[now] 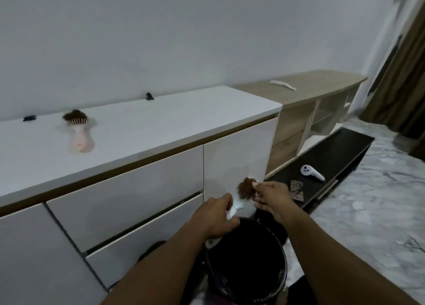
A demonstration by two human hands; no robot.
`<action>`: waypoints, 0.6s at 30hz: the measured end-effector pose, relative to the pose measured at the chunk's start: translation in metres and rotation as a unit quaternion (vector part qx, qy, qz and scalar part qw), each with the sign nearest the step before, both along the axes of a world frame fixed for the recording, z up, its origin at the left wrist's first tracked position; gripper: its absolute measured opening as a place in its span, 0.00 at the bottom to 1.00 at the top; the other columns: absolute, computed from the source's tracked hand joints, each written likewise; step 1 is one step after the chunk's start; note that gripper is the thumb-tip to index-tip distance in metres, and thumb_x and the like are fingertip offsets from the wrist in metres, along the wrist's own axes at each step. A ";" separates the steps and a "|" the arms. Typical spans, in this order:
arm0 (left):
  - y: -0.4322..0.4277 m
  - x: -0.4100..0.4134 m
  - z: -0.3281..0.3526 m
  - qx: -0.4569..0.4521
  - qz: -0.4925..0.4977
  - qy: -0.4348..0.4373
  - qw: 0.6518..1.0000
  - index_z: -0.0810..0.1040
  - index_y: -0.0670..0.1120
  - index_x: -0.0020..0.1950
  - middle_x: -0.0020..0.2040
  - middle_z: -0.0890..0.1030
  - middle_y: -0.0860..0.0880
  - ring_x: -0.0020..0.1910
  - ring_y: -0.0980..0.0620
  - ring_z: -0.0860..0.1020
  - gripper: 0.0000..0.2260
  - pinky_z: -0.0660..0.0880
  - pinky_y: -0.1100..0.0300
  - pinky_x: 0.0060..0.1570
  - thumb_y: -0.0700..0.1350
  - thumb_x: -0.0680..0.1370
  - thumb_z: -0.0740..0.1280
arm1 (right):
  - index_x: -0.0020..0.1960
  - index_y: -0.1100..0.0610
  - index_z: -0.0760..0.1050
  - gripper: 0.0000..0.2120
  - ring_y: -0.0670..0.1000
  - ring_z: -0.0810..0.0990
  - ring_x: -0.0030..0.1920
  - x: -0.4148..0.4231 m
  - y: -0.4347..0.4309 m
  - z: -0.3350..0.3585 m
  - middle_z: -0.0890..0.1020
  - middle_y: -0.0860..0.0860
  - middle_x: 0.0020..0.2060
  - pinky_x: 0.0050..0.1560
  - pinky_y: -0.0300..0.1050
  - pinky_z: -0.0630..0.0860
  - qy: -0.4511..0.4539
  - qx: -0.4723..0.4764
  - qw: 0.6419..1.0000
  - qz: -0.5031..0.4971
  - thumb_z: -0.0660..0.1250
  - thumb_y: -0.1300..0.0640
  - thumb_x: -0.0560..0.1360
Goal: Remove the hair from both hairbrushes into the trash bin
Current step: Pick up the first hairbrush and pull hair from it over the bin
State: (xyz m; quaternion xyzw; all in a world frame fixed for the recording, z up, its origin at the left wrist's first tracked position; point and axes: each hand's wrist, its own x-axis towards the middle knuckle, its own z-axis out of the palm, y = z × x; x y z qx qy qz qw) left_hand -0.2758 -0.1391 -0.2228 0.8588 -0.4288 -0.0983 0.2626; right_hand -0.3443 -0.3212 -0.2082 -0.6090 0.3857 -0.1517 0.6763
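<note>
My left hand [216, 217] grips the handle of a light blue hairbrush [239, 201], held above the black trash bin [282, 254]. A clump of brown hair [246, 186] sits on its bristles. My right hand [271, 199] pinches that clump at the brush's right edge. A second, pink hairbrush [79, 134] lies on the white cabinet top [161, 118] at the left, with a brown hair clump [74, 115] on its head.
The white cabinet's drawer fronts stand just behind the bin. To the right is a low wooden shelf unit [310, 111] and a black board [326, 157] bearing a white controller [311, 172]. Marble-patterned floor and a brown curtain lie far right.
</note>
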 end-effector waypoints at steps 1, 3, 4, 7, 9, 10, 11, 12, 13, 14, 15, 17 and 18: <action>-0.002 0.000 -0.012 0.010 0.000 0.012 1.000 0.68 0.52 0.45 0.39 0.77 0.49 0.40 0.46 0.76 0.13 0.70 0.55 0.36 0.58 0.68 0.63 | 0.56 0.64 0.77 0.11 0.54 0.80 0.39 0.001 -0.001 -0.015 0.80 0.59 0.44 0.37 0.46 0.80 0.005 0.015 1.000 -0.002 0.71 0.59 0.78; -0.005 0.001 -0.039 0.015 0.008 0.032 0.999 0.67 0.52 0.44 0.39 0.78 0.49 0.40 0.45 0.76 0.11 0.69 0.55 0.35 0.57 0.69 0.63 | 0.57 0.67 0.78 0.12 0.54 0.81 0.39 0.001 -0.005 -0.045 0.82 0.61 0.46 0.36 0.45 0.81 0.015 0.044 0.999 -0.008 0.71 0.60 0.78; -0.007 0.001 -0.055 0.015 0.013 0.041 0.999 0.66 0.53 0.44 0.40 0.78 0.49 0.41 0.44 0.77 0.11 0.69 0.55 0.36 0.57 0.70 0.63 | 0.57 0.67 0.78 0.11 0.54 0.81 0.38 0.001 -0.006 -0.060 0.83 0.62 0.45 0.35 0.44 0.80 0.024 0.053 0.998 -0.012 0.71 0.61 0.78; -0.009 0.000 -0.103 0.028 0.020 0.072 0.997 0.67 0.55 0.45 0.44 0.81 0.50 0.44 0.44 0.79 0.12 0.74 0.53 0.41 0.61 0.71 0.61 | 0.49 0.63 0.78 0.05 0.52 0.80 0.34 0.000 -0.009 -0.100 0.83 0.58 0.38 0.32 0.41 0.79 0.062 0.074 0.995 -0.014 0.72 0.62 0.77; -0.007 0.001 -0.130 0.044 0.018 0.079 0.996 0.67 0.54 0.45 0.43 0.81 0.50 0.45 0.44 0.79 0.14 0.76 0.50 0.43 0.63 0.73 0.60 | 0.46 0.63 0.77 0.04 0.51 0.80 0.33 -0.001 -0.009 -0.128 0.82 0.57 0.35 0.32 0.40 0.79 0.084 0.071 0.994 -0.018 0.72 0.64 0.76; -0.006 0.002 -0.141 0.054 0.015 0.081 0.995 0.66 0.53 0.44 0.42 0.80 0.49 0.45 0.43 0.79 0.15 0.76 0.49 0.43 0.64 0.74 0.60 | 0.45 0.63 0.78 0.04 0.52 0.80 0.33 -0.001 -0.009 -0.142 0.82 0.58 0.35 0.32 0.41 0.80 0.099 0.058 0.993 -0.025 0.73 0.65 0.76; -0.005 0.003 -0.150 0.065 0.013 0.086 0.994 0.66 0.52 0.43 0.41 0.80 0.48 0.45 0.42 0.79 0.15 0.75 0.49 0.43 0.63 0.75 0.60 | 0.44 0.64 0.78 0.04 0.52 0.81 0.33 -0.002 -0.008 -0.154 0.82 0.59 0.35 0.33 0.41 0.81 0.118 0.043 0.992 -0.027 0.73 0.65 0.75; -0.003 0.004 -0.159 0.077 0.013 0.094 0.993 0.66 0.52 0.43 0.40 0.79 0.48 0.45 0.42 0.79 0.15 0.76 0.49 0.43 0.63 0.75 0.60 | 0.42 0.63 0.78 0.05 0.53 0.82 0.33 -0.003 -0.007 -0.167 0.83 0.60 0.35 0.34 0.43 0.81 0.134 0.029 0.990 -0.026 0.73 0.66 0.75; -0.001 0.004 -0.166 0.092 0.014 0.108 0.990 0.66 0.52 0.43 0.40 0.79 0.48 0.45 0.41 0.78 0.15 0.76 0.48 0.43 0.63 0.75 0.60 | 0.40 0.62 0.78 0.06 0.53 0.82 0.33 -0.004 -0.004 -0.179 0.83 0.60 0.35 0.35 0.45 0.82 0.148 0.016 0.989 -0.019 0.73 0.66 0.74; 0.002 0.004 -0.174 0.110 0.019 0.123 0.986 0.67 0.51 0.43 0.40 0.78 0.47 0.45 0.41 0.78 0.15 0.76 0.49 0.43 0.63 0.75 0.61 | 0.39 0.61 0.78 0.07 0.54 0.83 0.32 -0.006 -0.001 -0.191 0.83 0.61 0.35 0.37 0.48 0.83 0.160 0.003 0.987 -0.010 0.73 0.66 0.74; 0.005 0.003 -0.182 0.128 0.025 0.136 0.982 0.67 0.51 0.44 0.41 0.79 0.47 0.44 0.42 0.78 0.15 0.75 0.51 0.41 0.62 0.76 0.62 | 0.37 0.59 0.78 0.08 0.55 0.84 0.33 -0.008 0.002 -0.201 0.84 0.60 0.34 0.40 0.51 0.84 0.173 -0.014 0.985 -0.002 0.73 0.66 0.73; 0.012 0.002 -0.198 0.145 0.039 0.151 0.977 0.67 0.51 0.43 0.40 0.78 0.48 0.42 0.44 0.78 0.15 0.71 0.54 0.37 0.61 0.77 0.63 | 0.37 0.59 0.79 0.06 0.56 0.86 0.35 -0.011 0.005 -0.218 0.86 0.58 0.34 0.44 0.56 0.86 0.195 -0.043 0.980 0.013 0.73 0.65 0.72; 0.014 0.001 -0.205 0.143 0.047 0.159 0.976 0.68 0.51 0.43 0.38 0.77 0.50 0.40 0.45 0.77 0.15 0.69 0.56 0.35 0.61 0.77 0.64 | 0.39 0.60 0.80 0.04 0.56 0.87 0.37 -0.011 0.006 -0.222 0.85 0.57 0.36 0.45 0.56 0.86 0.198 -0.049 0.979 0.015 0.72 0.64 0.72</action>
